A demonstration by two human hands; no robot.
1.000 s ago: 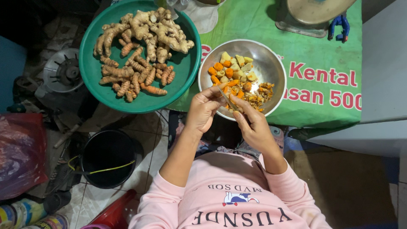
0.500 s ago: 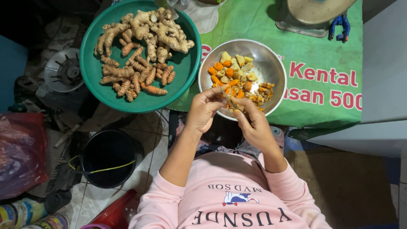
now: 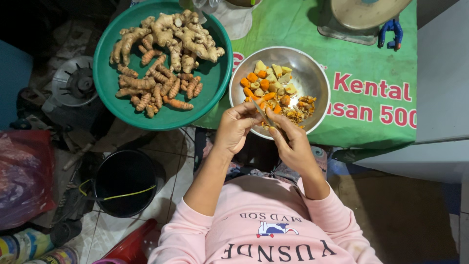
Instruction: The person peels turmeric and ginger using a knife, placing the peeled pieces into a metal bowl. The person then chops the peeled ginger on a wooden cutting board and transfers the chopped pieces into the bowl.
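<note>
Both my hands meet over the near rim of a steel bowl that holds cut orange and pale yellow root pieces and peelings. My left hand pinches a small orange piece of root between thumb and fingers. My right hand grips a small knife, its thin blade laid against that piece. The fingertips of both hands touch around the piece. Pink sleeves cover my upper arms.
A green basin of whole ginger and turmeric roots sits left of the bowl on a green printed cloth. A weighing scale stands at the back right. On the floor at left are a black bucket, a burner and a red bag.
My hands stay over the bowl's near rim; the fingers and the knife shift slightly against the piece of root. Nothing else has moved.
</note>
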